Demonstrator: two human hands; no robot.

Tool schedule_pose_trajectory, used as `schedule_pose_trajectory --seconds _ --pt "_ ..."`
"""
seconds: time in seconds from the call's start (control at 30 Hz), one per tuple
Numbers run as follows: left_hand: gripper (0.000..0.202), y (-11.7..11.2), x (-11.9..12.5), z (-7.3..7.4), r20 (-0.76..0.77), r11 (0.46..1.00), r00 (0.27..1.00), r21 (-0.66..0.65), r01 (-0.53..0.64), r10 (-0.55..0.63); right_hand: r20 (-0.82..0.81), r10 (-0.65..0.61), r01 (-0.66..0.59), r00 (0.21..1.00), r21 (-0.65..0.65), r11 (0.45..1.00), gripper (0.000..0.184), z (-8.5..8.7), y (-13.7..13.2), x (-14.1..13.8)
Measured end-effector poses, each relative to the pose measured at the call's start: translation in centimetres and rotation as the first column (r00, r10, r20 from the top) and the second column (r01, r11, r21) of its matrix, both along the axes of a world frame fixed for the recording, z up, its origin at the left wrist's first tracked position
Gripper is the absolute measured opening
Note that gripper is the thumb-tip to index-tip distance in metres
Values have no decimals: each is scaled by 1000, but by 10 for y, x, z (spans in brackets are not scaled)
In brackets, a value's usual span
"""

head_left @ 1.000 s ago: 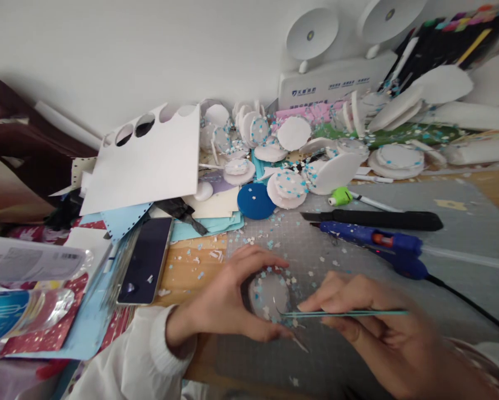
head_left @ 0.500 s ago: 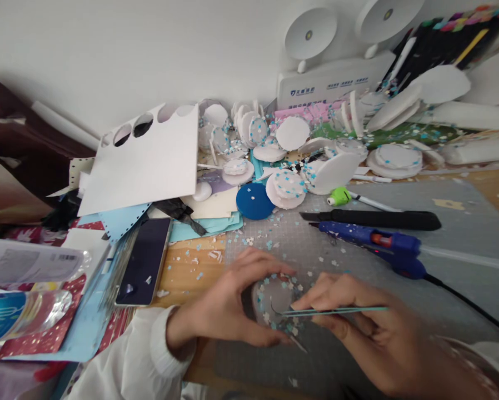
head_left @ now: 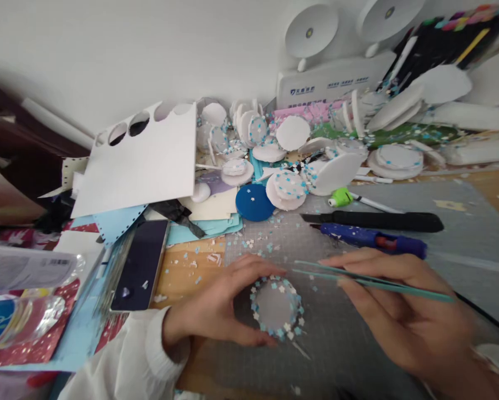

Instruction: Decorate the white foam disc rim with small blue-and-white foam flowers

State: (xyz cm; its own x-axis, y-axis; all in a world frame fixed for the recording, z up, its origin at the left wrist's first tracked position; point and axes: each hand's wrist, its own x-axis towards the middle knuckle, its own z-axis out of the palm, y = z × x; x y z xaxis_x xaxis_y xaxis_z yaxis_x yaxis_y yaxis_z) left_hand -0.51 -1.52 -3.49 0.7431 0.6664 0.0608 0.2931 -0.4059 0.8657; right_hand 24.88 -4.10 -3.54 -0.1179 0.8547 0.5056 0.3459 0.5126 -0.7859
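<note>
Between the thumb and fingers of my left hand (head_left: 222,305) is a round, pale translucent disc (head_left: 275,305). Tiny white and light-blue flower pieces ring its edge. A thin pale strip (head_left: 302,350) sticks out at its lower right. My right hand (head_left: 403,311) grips teal tweezers (head_left: 374,280) to the right of the disc and apart from it. The two tips of the tweezers stand slightly apart, and I see nothing between them. Loose flower pieces (head_left: 249,243) lie scattered on the grey cutting mat (head_left: 337,361).
A blue glue gun (head_left: 370,239) and a black craft knife (head_left: 383,220) lie behind my right hand. Behind the mat are a blue disc (head_left: 255,201) and several white flower-trimmed discs (head_left: 289,186). A phone (head_left: 141,266) and a white board with holes (head_left: 145,161) are at left.
My right hand has moved up and right with the tweezers, off the disc. The tips of the tweezers are farther apart. My left hand stays round the disc.
</note>
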Motion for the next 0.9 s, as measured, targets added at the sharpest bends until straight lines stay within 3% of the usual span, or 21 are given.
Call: schedule_pose_trajectory --seconds 0.13,0.27,0.53,0.63,0.7,0.8,0.9 --pt "84 0 -1 1 -20 1000 1000 26 12 -11 237 10 -40 971 121 992 24 -10 6 -1" --pt "81 -1 0 0 -16 999 1000 36 13 -12 346 39 -99 937 156 983 21 -13 7 -3" --pt "78 -3 1 -1 74 999 997 -19 -33 34 260 -1 -42 966 160 986 23 -4 6 -3" --pt "44 -5 1 -1 165 986 972 -43 -163 168 263 -1 -40 965 149 988 25 -1 7 -5" --pt "13 -6 2 -3 229 944 916 -78 -320 330 265 -5 -38 964 154 987 24 -1 8 -6" --pt "31 -7 2 -10 265 823 779 -186 -537 568 271 -18 -24 962 150 988 21 -6 9 -7" --pt "44 -7 1 -17 252 714 669 -296 -634 699 271 -17 -20 962 131 991 19 -14 11 -10"
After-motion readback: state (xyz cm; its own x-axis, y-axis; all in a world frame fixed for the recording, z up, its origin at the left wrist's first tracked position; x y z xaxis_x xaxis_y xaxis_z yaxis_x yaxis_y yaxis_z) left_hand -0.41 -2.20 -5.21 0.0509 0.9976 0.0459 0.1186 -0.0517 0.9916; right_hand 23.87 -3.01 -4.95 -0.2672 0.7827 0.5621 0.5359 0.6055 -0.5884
